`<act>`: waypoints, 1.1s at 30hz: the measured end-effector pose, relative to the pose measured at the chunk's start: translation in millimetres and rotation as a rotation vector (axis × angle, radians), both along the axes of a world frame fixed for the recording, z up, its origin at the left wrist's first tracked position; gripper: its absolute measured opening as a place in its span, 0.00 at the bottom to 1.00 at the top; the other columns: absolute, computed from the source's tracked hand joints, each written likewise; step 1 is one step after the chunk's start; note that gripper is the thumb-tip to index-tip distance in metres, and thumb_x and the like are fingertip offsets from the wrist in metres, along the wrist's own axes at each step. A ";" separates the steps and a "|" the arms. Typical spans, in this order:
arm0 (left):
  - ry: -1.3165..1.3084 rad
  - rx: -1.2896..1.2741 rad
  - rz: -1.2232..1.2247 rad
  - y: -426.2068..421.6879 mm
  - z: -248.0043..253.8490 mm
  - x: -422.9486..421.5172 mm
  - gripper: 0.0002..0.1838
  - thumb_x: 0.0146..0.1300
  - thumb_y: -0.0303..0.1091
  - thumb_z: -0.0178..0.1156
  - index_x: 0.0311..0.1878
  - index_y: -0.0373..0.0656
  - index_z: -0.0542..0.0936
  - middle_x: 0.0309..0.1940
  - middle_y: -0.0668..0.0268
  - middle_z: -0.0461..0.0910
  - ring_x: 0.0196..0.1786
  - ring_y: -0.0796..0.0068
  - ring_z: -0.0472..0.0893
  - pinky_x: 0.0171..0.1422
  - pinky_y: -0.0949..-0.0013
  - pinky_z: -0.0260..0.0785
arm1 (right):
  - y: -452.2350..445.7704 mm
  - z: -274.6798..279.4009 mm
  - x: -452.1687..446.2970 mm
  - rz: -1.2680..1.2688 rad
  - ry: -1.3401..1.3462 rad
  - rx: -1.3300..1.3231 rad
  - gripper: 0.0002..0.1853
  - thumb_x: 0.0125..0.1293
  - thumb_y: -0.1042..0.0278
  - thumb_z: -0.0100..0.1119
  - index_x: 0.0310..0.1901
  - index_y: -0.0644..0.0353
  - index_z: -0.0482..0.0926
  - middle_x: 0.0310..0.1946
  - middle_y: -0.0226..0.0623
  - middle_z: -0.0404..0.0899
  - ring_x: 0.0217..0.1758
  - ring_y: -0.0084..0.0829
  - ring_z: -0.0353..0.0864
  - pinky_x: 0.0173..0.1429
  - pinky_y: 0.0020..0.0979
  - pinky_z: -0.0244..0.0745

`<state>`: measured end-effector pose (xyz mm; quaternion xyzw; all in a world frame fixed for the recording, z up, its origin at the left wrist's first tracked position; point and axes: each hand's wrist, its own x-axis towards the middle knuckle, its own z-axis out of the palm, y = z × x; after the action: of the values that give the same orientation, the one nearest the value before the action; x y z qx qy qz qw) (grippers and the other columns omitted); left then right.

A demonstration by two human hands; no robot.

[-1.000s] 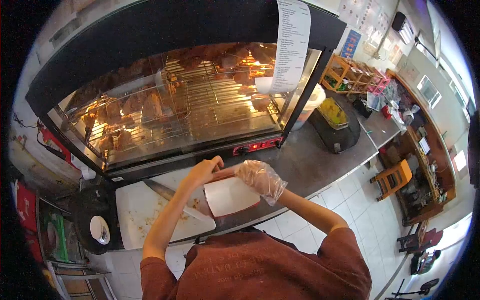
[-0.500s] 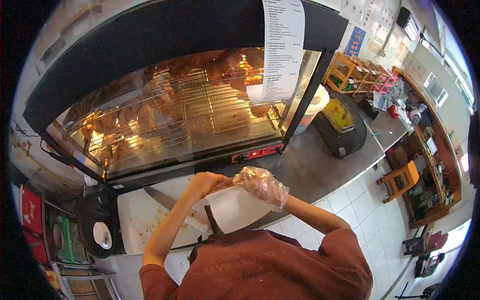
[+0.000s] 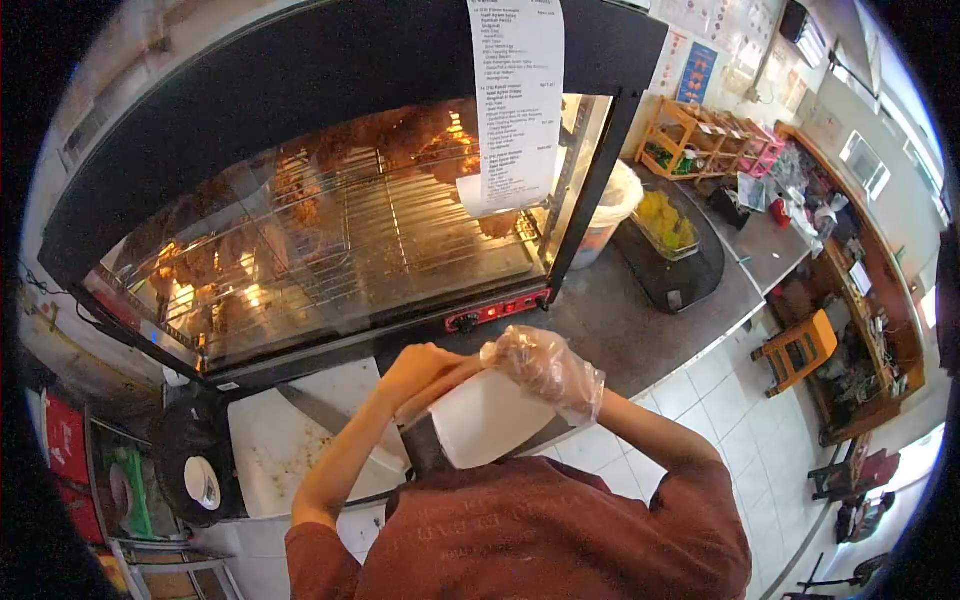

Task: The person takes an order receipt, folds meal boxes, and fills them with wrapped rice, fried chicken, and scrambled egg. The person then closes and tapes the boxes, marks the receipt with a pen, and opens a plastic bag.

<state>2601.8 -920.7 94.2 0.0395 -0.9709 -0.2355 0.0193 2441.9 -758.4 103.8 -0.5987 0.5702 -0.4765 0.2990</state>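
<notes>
A sheet-like paper container (image 3: 492, 420), white on the face toward me with a brown edge, sits between my hands above the counter. My left hand (image 3: 425, 372), bare, has its fingers closed over the brown upper-left edge. My right hand (image 3: 548, 372) wears a clear plastic glove, and its fingers are closed at the container's upper-right edge. Whether anything lies inside is hidden from me. Left of my left forearm, a white cutting board (image 3: 265, 440) dotted with crumbs lies on the counter. A wide knife blade (image 3: 310, 407) rests across it.
A lit glass warming cabinet (image 3: 455, 318) with wire racks of browned food stands ahead; a long printed receipt (image 3: 520, 100) hangs on it. Right of it are a lined bucket (image 3: 610, 210) and a tray of yellow food (image 3: 665, 225). A round white scale (image 3: 202, 483) sits left.
My hands have shifted slightly right with the paper container, which has tilted. More brown edge shows beneath my left fingers. The camera view has shifted a little.
</notes>
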 end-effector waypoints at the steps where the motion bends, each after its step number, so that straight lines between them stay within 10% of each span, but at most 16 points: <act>1: -0.051 0.031 0.021 -0.3 0.4 -6.4 0.13 0.58 0.41 0.52 0.44 0.59 0.80 0.30 0.62 0.81 0.34 0.59 0.81 0.35 0.63 0.72 | 2.4 -9.7 -1.4 0.015 -0.094 -0.046 0.07 0.60 0.69 0.56 0.37 0.62 0.74 0.36 0.35 0.76 0.37 0.29 0.75 0.44 0.28 0.73; 6: -0.133 -0.197 0.075 -19.7 -61.2 -17.8 0.10 0.54 0.40 0.53 0.35 0.56 0.83 0.27 0.60 0.80 0.32 0.58 0.80 0.33 0.62 0.72 | 20.3 43.7 -17.8 -0.086 0.068 -0.142 0.10 0.58 0.70 0.56 0.42 0.58 0.74 0.38 0.36 0.75 0.41 0.30 0.74 0.47 0.27 0.71; 9: -0.046 -0.179 0.052 -30.4 -88.9 -0.2 0.10 0.53 0.43 0.54 0.34 0.54 0.82 0.26 0.58 0.80 0.31 0.56 0.80 0.32 0.58 0.71 | 49.1 53.3 -49.1 -0.402 1.202 -0.252 0.10 0.52 0.72 0.58 0.39 0.57 0.76 0.39 0.33 0.74 0.44 0.33 0.73 0.47 0.33 0.70; 15: -0.268 -0.170 0.258 -43.9 -67.6 16.2 0.14 0.53 0.48 0.54 0.30 0.51 0.83 0.26 0.57 0.80 0.32 0.54 0.80 0.34 0.56 0.72 | 58.6 108.3 -90.2 -0.724 0.642 -0.021 0.10 0.51 0.68 0.62 0.35 0.59 0.77 0.29 0.35 0.74 0.33 0.33 0.75 0.40 0.30 0.71; 18: -0.266 -0.139 0.329 -53.6 -65.2 20.2 0.13 0.52 0.46 0.54 0.29 0.50 0.83 0.26 0.57 0.80 0.32 0.53 0.80 0.35 0.57 0.73 | 42.0 40.9 -133.5 -0.671 0.560 -0.323 0.10 0.53 0.64 0.62 0.35 0.58 0.76 0.32 0.36 0.75 0.34 0.31 0.75 0.40 0.28 0.72; 24: -0.248 -0.209 0.298 -57.9 -75.3 -2.0 0.12 0.50 0.43 0.55 0.30 0.48 0.83 0.26 0.56 0.80 0.32 0.54 0.80 0.35 0.57 0.73 | -17.5 -29.4 -128.6 -0.426 1.442 -0.095 0.25 0.58 0.52 0.56 0.52 0.59 0.70 0.42 0.37 0.75 0.47 0.34 0.74 0.47 0.31 0.73; 26: -0.286 -0.081 0.381 -43.1 -64.4 -11.5 0.11 0.51 0.40 0.56 0.32 0.47 0.83 0.26 0.57 0.80 0.31 0.57 0.80 0.35 0.60 0.72 | -24.0 -35.2 -63.8 -0.185 0.758 -0.268 0.26 0.59 0.50 0.53 0.55 0.59 0.68 0.49 0.42 0.71 0.52 0.40 0.71 0.55 0.36 0.68; 30: -0.265 0.174 0.389 -32.4 -33.9 -14.9 0.09 0.51 0.35 0.55 0.30 0.44 0.82 0.24 0.55 0.79 0.29 0.59 0.80 0.33 0.63 0.70 | -25.7 -33.1 14.3 -0.095 1.429 -0.107 0.22 0.60 0.60 0.51 0.54 0.60 0.67 0.48 0.42 0.71 0.50 0.37 0.72 0.51 0.37 0.70; 33: -0.162 0.052 0.352 -28.0 -48.9 -9.5 0.07 0.49 0.33 0.56 0.27 0.43 0.82 0.23 0.55 0.79 0.29 0.56 0.79 0.32 0.62 0.69 | -26.5 -63.5 15.0 0.044 1.020 -0.202 0.12 0.54 0.66 0.53 0.40 0.59 0.75 0.36 0.37 0.76 0.42 0.32 0.77 0.43 0.31 0.73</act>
<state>2592.3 -948.7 45.3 0.2279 -0.9410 -0.2493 -0.0189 2456.9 -784.8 40.2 -0.7926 0.5817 -0.1705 -0.0663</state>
